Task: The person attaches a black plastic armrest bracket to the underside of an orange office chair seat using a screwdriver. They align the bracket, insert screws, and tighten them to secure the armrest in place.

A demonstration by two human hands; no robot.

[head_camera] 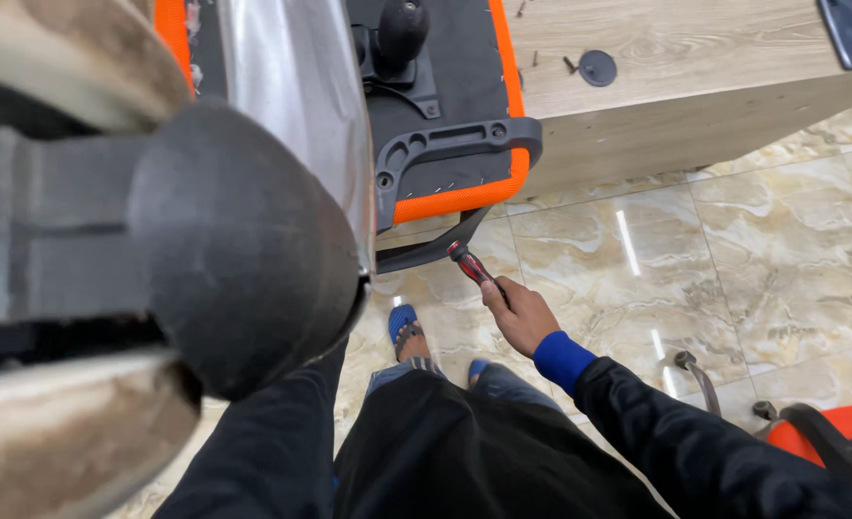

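Right hand (524,315) clamped on screwdriver (471,266) under upturned chair seat (445,144); armrest bracket (450,146) on, loose screws (568,63) on surface (695,58). Left hand hidden.

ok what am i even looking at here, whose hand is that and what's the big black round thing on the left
This is one picture from a camera worn on a person's head, looking down, so you see their own body: dark sleeves, jeans and blue sandals on a marble tile floor.

The right hand holds a screwdriver with a red and black handle, pointing toward an upturned orange and black chair seat that rests on a wooden table. A small black round cap and a few screws lie on the table.

The big black round thing sits very close to the lens; it looks like a chair part, but I cannot tell which. The left hand is not visible.

Another orange chair part sits at lower right.
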